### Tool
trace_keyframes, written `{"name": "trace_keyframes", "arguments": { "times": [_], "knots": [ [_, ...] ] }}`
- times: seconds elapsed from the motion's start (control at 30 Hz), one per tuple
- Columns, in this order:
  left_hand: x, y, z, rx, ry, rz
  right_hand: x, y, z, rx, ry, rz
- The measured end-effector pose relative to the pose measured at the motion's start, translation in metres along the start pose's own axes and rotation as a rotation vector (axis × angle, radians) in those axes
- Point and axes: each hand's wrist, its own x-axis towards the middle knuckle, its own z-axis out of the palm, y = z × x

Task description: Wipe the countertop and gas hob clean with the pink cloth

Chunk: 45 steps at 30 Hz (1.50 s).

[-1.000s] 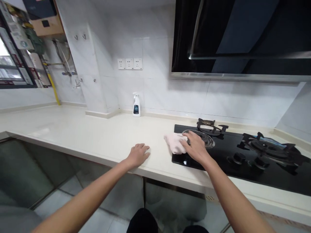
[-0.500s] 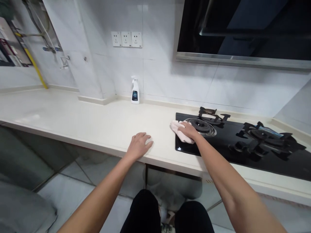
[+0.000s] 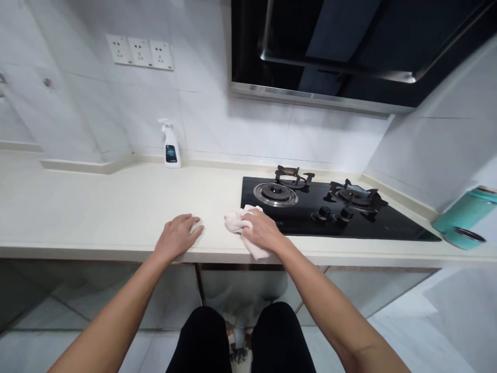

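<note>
My right hand [image 3: 262, 230] presses a crumpled pale pink cloth [image 3: 236, 221] down at the front left corner of the black gas stove [image 3: 303, 223]. One end of the cloth hangs toward the counter's front edge. My left hand [image 3: 178, 235] rests on the cream countertop [image 3: 116, 207] near that edge, fingers spread, holding nothing. The nearer left burner [image 3: 275, 192] has no pan support on it; a black pan support [image 3: 294, 176] sits tilted behind it. On the right burner [image 3: 355, 197] the support is in place.
A white spray bottle [image 3: 171, 147] stands against the tiled wall, below three sockets [image 3: 140, 52]. Over the stove hangs a black range hood [image 3: 322, 52]. Teal containers [image 3: 466, 220] stand at the counter's right end. Cabinet doors [image 3: 244, 290] lie below the counter.
My right hand has brought the cloth from beside the left burner forward to the stove's front left corner. The view has turned right, bringing the teal containers in. My left hand stays on the counter.
</note>
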Motion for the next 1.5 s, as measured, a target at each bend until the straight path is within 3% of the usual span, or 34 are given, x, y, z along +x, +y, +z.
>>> {"name": "trace_keyframes", "arguments": {
  "times": [0.17, 0.27, 0.37, 0.57, 0.67, 0.9, 1.27, 1.4, 1.5],
  "knots": [
    [0.001, 0.000, -0.004, 0.035, -0.028, -0.001, -0.009, 0.094, -0.042, -0.035, 0.030, 0.311],
    [0.001, 0.001, -0.007, 0.048, -0.045, -0.003, -0.024, 0.136, -0.057, -0.079, 0.048, 0.400],
    [0.001, 0.003, -0.010, 0.033, -0.064, 0.007, -0.045, 0.141, -0.053, -0.129, 0.085, 0.400],
    [0.004, 0.002, -0.011, 0.013, -0.077, 0.002, -0.092, 0.110, -0.030, -0.184, 0.125, 0.211],
    [0.007, -0.002, -0.009, 0.021, -0.059, 0.024, -0.106, 0.123, -0.038, -0.169, 0.135, 0.197],
    [0.009, -0.007, -0.006, 0.044, -0.062, 0.034, -0.133, 0.199, -0.067, -0.196, 0.164, 0.388],
    [0.007, -0.014, 0.003, 0.031, -0.002, 0.047, -0.200, 0.290, -0.111, -0.309, 0.276, 0.731],
    [0.010, -0.021, 0.009, 0.031, 0.008, 0.073, -0.214, 0.313, -0.120, -0.335, 0.251, 0.928],
    [0.010, -0.022, 0.010, 0.026, 0.031, 0.094, -0.210, 0.310, -0.111, -0.354, 0.214, 1.009]
  ]
}}
